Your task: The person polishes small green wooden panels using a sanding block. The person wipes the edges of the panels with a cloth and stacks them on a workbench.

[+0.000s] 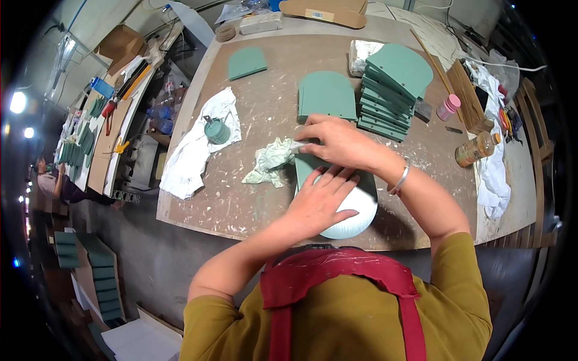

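A small green can (216,130) stands on a white cloth (191,151). The left hand (319,201) lies flat and open on a green panel (337,180) at the workbench (253,198) front edge; the right hand (337,141) grips a scraper (299,145) against this panel. Stacked green panels (391,90) lie behind.

Mustard sleeves, red apron straps, silver bangle (400,178)

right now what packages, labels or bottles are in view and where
Cardboard piece with label: top edge of the table, flat, brown, with a small pale sticker.
Pink bottle: right of the stack of green panels, small, pink with a pale cap.
Amber bottle: right side on a white cloth, lying tilted, brownish with an orange cap.
Cardboard box: far left shelf, open, brown.
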Tool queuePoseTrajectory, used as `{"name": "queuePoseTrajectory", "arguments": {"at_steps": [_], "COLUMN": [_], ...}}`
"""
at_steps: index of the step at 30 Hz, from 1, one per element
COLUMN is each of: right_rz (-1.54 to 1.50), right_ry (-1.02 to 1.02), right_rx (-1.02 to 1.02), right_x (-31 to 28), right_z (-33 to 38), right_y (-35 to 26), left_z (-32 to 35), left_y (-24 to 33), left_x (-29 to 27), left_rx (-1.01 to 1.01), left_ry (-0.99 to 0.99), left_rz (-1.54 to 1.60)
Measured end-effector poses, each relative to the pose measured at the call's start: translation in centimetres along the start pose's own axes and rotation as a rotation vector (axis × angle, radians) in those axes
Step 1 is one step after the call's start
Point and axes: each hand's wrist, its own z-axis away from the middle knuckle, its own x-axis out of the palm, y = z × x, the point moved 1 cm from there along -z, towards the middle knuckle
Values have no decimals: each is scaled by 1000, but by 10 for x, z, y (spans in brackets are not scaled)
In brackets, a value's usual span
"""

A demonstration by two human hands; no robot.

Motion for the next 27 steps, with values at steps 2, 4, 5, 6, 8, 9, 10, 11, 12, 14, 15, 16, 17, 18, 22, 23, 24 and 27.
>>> {"name": "queuePoseTrajectory", "arguments": {"at_steps": [2, 4, 5, 6, 8, 9, 10, 11, 12, 14, 15, 16, 17, 18, 22, 23, 24, 27], "right_rz": [1, 25, 47, 47, 96, 96, 65, 34, 13, 48, 80, 84, 83, 113, 183, 182, 188, 205], "right_ry": [-48, -56, -57, -63, -94, -94, -71, -49, -28, -18, -14, 1, 9, 2, 42, 70, 96, 101], "right_rx": [28, 28, 30, 25, 95, 99, 93, 87, 40, 56, 62, 69, 75, 111, 176, 186, 206, 301], "right_x": [5, 10, 12, 8, -1, 0, 2, 5, 10, 9, 8, 4, -2, -11, -32, -37, -42, -56], "right_z": [-7, -6, -4, -2, 1, 2, 1, 1, 0, 4, 5, 10, 16, 23, 52, 60, 68, 92], "right_y": [-3, 0, 1, 3, 6, 4, 0, -4, -5, -1, 0, 3, 5, 7, 26, 30, 32, 47], "left_z": [0, 1, 1, 2, 3, 2, 2, 2, 1, 0, 1, 1, 1, 0, -2, -3, -3, -4], "left_y": [0, -1, -1, -1, 0, 0, -2, -2, -1, 1, 1, 0, 0, 1, 2, 3, 4, 5], "left_x": [2, 4, 5, 4, 2, 3, 5, 6, 4, 1, 1, 1, 1, 1, 0, -1, -2, -5], "left_rx": [-10, -9, -2, -9, -13, -10, -10, -10, -1, -5, 2, -10, -21, -19, -30, -13, -22, -29], "left_ry": [-9, 6, 17, 20, 56, 55, 43, 30, 27, 29, 24, 38, 52, 55, 56, 53, 49, 36], "left_rz": [13, 19, 21, 22, 36, 39, 35, 31, 32, 44, 43, 28, 14, 16, 46, 51, 50, 58]}}
